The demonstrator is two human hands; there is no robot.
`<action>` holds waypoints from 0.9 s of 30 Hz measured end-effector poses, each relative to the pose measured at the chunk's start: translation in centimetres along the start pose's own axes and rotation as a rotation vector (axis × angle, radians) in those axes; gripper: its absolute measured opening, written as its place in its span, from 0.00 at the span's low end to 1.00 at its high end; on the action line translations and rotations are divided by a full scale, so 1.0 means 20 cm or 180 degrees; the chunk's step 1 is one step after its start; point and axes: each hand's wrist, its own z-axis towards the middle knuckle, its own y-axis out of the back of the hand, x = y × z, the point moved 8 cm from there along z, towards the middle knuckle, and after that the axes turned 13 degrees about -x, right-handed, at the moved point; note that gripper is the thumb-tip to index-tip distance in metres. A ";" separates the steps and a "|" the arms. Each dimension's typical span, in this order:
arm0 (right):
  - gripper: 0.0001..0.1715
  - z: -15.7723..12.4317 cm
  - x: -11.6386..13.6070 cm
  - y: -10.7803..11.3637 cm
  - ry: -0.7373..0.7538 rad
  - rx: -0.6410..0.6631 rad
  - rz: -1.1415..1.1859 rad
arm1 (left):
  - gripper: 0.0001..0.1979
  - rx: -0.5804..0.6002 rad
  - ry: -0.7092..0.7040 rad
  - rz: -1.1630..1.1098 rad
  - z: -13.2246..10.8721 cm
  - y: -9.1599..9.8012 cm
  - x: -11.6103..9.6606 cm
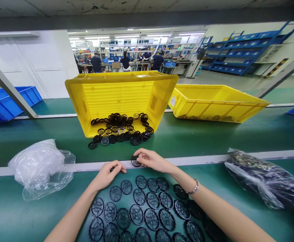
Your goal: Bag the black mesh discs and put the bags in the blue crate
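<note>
My right hand (149, 159) pinches a black spoked plastic disc (136, 161) above the white strip, just in front of the tipped yellow bin (121, 97). To its left, my left hand (109, 174) rests by the strip with its fingers curled in; a dark patch shows beneath them, too hidden to name. Below my hands, several similar black discs (137, 214) lie flat in rough rows on the green surface, two of them overlapping near the top. More black discs (116, 129) are heaped inside the tipped bin and spill over its front lip.
A clear plastic bag (40, 164) lies at left. At right is a bag of dark parts (265, 178). Another yellow bin (217, 102) stands behind, with a blue bin (11, 101) at far left. Slanted metal posts flank the bench; people work in the background.
</note>
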 end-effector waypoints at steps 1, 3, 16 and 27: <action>0.39 -0.03 0.02 -0.04 -0.0037 0.0182 0.0091 | 0.20 -0.0019 0.0051 -0.0119 0.00 0.01 0.01; 0.38 -0.05 0.04 -0.07 -0.0003 0.0222 0.0001 | 0.20 -0.0123 0.0196 -0.0447 0.01 0.03 0.03; 0.28 -0.08 0.16 -0.14 0.0901 0.0335 -0.0794 | 0.20 -0.0577 0.0514 -0.1318 0.03 0.11 0.12; 0.28 0.29 0.09 0.13 0.0941 -0.1499 -0.2186 | 0.19 -0.0597 0.0503 -0.1265 0.03 0.11 0.11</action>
